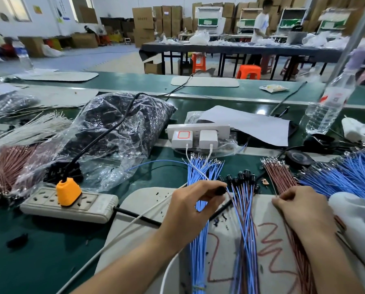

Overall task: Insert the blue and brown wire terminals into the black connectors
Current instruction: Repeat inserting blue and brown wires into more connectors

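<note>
My left hand (195, 203) grips a black connector (220, 190) above the bundle of loose blue wires (199, 170) on the white mat (143, 204). Just right of it lies a bundle of blue and brown wire pairs (244, 211) with several black connectors (243, 177) on their far ends. My right hand (299, 205) rests on the brown wire bundle (280, 175), fingers curled and pinching at the wires. A larger heap of blue wires (347, 170) fans out at the far right.
A white power strip with an orange plug (68, 193) lies to the left. Behind it are a clear plastic bag of black parts (118, 124), a second power strip with chargers (196, 134), a black tape roll (298, 158) and a water bottle (330, 102). A white object (351, 213) is beside my right hand.
</note>
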The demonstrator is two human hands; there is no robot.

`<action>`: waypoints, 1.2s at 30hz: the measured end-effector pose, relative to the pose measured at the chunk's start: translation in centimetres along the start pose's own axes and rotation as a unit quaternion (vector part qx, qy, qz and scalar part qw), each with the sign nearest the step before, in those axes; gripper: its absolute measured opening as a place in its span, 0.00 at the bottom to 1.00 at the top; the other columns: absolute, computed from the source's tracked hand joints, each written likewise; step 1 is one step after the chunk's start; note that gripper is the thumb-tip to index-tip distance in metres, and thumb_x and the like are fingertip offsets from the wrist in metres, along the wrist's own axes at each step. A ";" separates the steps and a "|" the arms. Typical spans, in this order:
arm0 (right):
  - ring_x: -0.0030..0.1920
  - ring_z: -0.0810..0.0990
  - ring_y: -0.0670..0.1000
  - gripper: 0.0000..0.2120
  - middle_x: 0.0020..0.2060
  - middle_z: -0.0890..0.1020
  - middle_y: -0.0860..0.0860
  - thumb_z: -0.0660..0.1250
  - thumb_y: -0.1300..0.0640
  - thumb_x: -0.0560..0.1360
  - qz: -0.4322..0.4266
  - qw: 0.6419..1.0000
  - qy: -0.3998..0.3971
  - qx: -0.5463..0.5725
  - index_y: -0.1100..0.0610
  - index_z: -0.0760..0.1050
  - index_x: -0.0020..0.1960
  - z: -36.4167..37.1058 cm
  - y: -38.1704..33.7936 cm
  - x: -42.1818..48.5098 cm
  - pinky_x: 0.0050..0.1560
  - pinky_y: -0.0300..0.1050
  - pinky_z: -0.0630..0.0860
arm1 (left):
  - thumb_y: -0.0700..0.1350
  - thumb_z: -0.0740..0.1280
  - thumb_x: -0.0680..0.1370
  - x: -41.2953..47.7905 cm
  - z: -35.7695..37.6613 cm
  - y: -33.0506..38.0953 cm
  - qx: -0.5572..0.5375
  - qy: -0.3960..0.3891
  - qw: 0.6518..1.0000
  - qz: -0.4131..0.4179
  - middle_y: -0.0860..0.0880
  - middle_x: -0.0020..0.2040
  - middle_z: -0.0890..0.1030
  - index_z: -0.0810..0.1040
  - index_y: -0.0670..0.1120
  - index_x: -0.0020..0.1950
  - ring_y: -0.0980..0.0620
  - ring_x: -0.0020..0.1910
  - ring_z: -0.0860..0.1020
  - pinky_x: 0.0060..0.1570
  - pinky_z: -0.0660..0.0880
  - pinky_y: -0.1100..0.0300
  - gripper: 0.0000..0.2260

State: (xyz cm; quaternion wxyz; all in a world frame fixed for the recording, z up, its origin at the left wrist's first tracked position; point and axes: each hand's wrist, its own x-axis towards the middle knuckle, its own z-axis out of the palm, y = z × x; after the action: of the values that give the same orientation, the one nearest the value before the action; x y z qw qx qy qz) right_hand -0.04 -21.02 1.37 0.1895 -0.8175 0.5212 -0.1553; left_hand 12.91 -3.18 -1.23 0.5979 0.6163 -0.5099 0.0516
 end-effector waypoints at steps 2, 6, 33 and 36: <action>0.38 0.73 0.55 0.04 0.37 0.78 0.52 0.70 0.52 0.74 0.002 1.000 -0.006 -0.017 0.50 0.79 0.41 0.1 -0.1 -0.1 0.38 0.43 0.68 | 0.42 0.70 0.75 0.0 0.0 0.0 0.001 -0.001 1.000 -0.005 0.53 0.46 0.84 0.80 0.45 0.56 0.59 0.43 0.82 0.47 0.78 0.66 0.10; 0.35 0.74 0.52 0.06 0.35 0.79 0.50 0.69 0.50 0.74 -0.002 0.999 -0.008 -0.031 0.50 0.78 0.39 0.1 -0.1 -0.1 0.31 0.41 0.63 | 0.42 0.70 0.75 -0.1 0.0 0.0 0.042 -0.002 0.999 0.003 0.50 0.45 0.85 0.82 0.42 0.54 0.57 0.42 0.82 0.46 0.78 0.63 0.09; 0.31 0.81 0.52 0.15 0.33 0.80 0.57 0.75 0.57 0.69 -0.107 0.651 -0.594 0.460 0.66 0.81 0.52 1.3 -1.3 -1.9 0.32 0.40 0.77 | 0.44 0.65 0.73 1.7 -0.9 -0.6 -0.252 0.168 0.925 -0.232 0.46 0.41 0.84 0.81 0.36 0.49 0.47 0.41 0.79 0.51 0.76 0.52 0.12; 0.29 0.80 0.52 0.09 0.33 0.79 0.57 0.70 0.60 0.72 -0.088 0.647 -0.569 0.500 0.63 0.81 0.49 1.6 -1.3 -1.9 0.29 0.40 0.77 | 0.42 0.65 0.74 1.7 -0.9 -0.6 -0.232 0.166 0.931 -0.228 0.46 0.42 0.84 0.81 0.37 0.49 0.51 0.42 0.82 0.55 0.76 0.53 0.10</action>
State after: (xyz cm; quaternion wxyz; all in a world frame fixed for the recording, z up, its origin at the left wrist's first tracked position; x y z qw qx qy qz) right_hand 0.98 -18.55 0.47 0.8139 -0.5687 0.0803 0.0875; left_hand 14.62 -3.59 -0.22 0.7958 0.5429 -0.2472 -0.1042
